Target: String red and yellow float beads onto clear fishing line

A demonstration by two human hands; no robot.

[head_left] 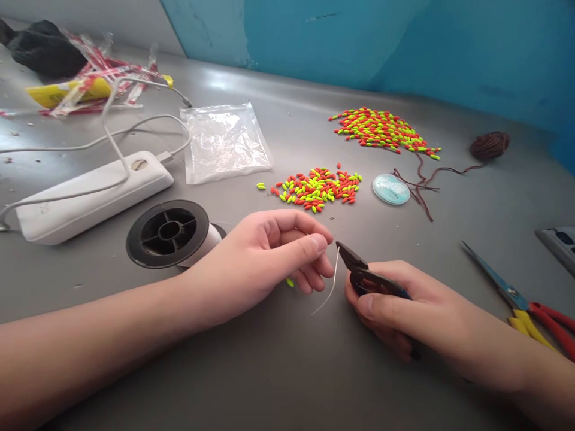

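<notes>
My right hand is wrapped round a pair of dark pliers, their nose pointing up and left. At the jaw tips is a short thin white line, which hangs down in a curve. Just left of the tips, my left hand has thumb and forefinger pinched together; whatever sits between them is hidden. A single green float bead shows under the left fingers. Beyond the hands lies a loose pile of red and green float beads. A black-flanged spool of white line stands behind my left wrist.
Red-and-green joined floats lie farther back, near brown cord and a round pale-blue disc. Scissors rest at right. To the left are a clear bag, a white power strip with cables, and red-and-clear packets.
</notes>
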